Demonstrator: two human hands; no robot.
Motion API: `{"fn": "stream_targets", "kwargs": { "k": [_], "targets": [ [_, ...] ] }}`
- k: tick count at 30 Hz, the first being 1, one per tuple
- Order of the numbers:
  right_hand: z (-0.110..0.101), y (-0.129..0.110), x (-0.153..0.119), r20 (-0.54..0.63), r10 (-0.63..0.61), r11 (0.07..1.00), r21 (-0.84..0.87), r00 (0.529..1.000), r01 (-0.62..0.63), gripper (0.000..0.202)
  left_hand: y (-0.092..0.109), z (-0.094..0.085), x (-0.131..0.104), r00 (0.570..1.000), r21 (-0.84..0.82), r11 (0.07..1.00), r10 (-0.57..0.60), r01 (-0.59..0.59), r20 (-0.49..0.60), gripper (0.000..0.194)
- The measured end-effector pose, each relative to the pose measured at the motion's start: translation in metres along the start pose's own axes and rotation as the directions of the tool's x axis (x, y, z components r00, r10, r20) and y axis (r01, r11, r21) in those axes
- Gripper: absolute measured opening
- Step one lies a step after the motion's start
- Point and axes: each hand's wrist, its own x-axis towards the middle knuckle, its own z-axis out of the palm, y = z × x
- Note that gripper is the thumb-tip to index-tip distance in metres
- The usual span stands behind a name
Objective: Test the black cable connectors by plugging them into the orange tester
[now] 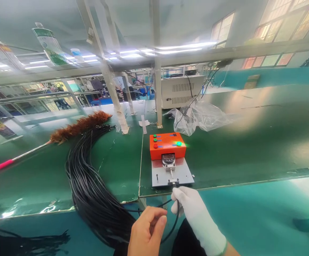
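My right hand (188, 204), in a white glove, pinches the end of a black cable (176, 224) at the front edge of a metal plate (161, 174). The cable's tip meets a small fixture on the plate, below a digital gauge (168, 160). Behind the gauge is an orange box (167, 144) with a green light lit. My bare left hand (149, 229) is beside the right one, its fingers curled and thumb near the fingertips; whether it holds anything is hidden. To the left, a thick bundle of black cables (90, 192) hangs over the table edge.
A brown duster (80, 126) with a pink handle lies on the green table (237, 153) at the left. Clear plastic film (197, 117) lies before a grey metal cabinet (179, 90). White posts (158, 71) rise behind the orange box, with a small ruler (144, 124) nearby.
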Motion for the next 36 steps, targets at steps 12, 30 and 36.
{"fn": "stream_targets", "kwargs": {
  "k": [12,30,36],
  "targets": [
    [0.007,0.001,0.008,-0.04,0.037,0.997,0.067,0.999,-0.034,0.029,-0.01,0.004,0.001,0.998,0.004,0.998,0.068,-0.068,-0.008,0.026],
    [-0.027,0.065,-0.042,-0.088,-0.17,0.733,-0.677,0.982,0.066,0.036,-0.006,-0.046,-0.012,0.923,0.085,0.989,0.146,-0.124,-0.357,0.029],
    [0.014,0.037,-0.03,0.331,-0.676,0.06,-0.866,0.658,0.497,0.028,-0.061,-0.124,-0.022,0.654,-0.054,0.988,-0.138,0.147,-0.744,0.047]
  ]
}}
